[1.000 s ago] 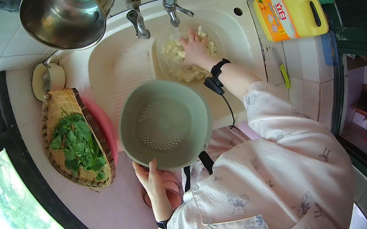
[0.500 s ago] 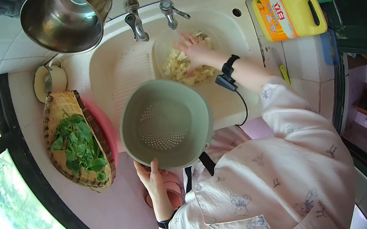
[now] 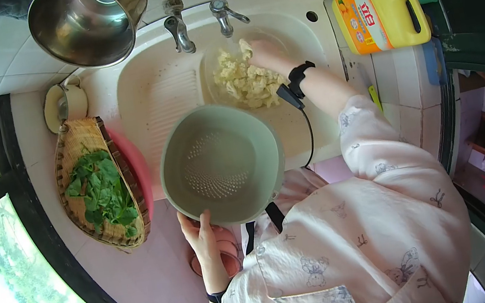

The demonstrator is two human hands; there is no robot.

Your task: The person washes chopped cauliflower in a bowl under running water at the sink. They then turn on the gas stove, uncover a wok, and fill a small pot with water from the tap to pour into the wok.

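Observation:
A grey-green colander (image 3: 219, 164) with holes in its base is gripped at its near rim by my left hand (image 3: 200, 237), thumb inside or over the edge and fingers beneath. It is tilted toward me and holds nothing visible. Pale cauliflower pieces (image 3: 248, 84) lie in a clear bowl (image 3: 211, 67) of water in the sink (image 3: 319, 57). My right hand (image 3: 269, 56) reaches into the bowl's right side, among the pieces, with its fingers curled and largely hidden by the hand itself and the cauliflower.
Two taps (image 3: 221, 12) rise behind the sink. A steel pot (image 3: 86, 27), an enamel cup (image 3: 73, 102) and a woven basket of green leaves (image 3: 100, 193) over a pink basin (image 3: 136, 168) are left. A yellow detergent jug (image 3: 382, 9) and green-handled knife (image 3: 375, 97) are right.
My right hand has gone from spread over the cauliflower to curled at the bowl's right side. The pieces have shifted in the water. My left hand and the colander have barely moved.

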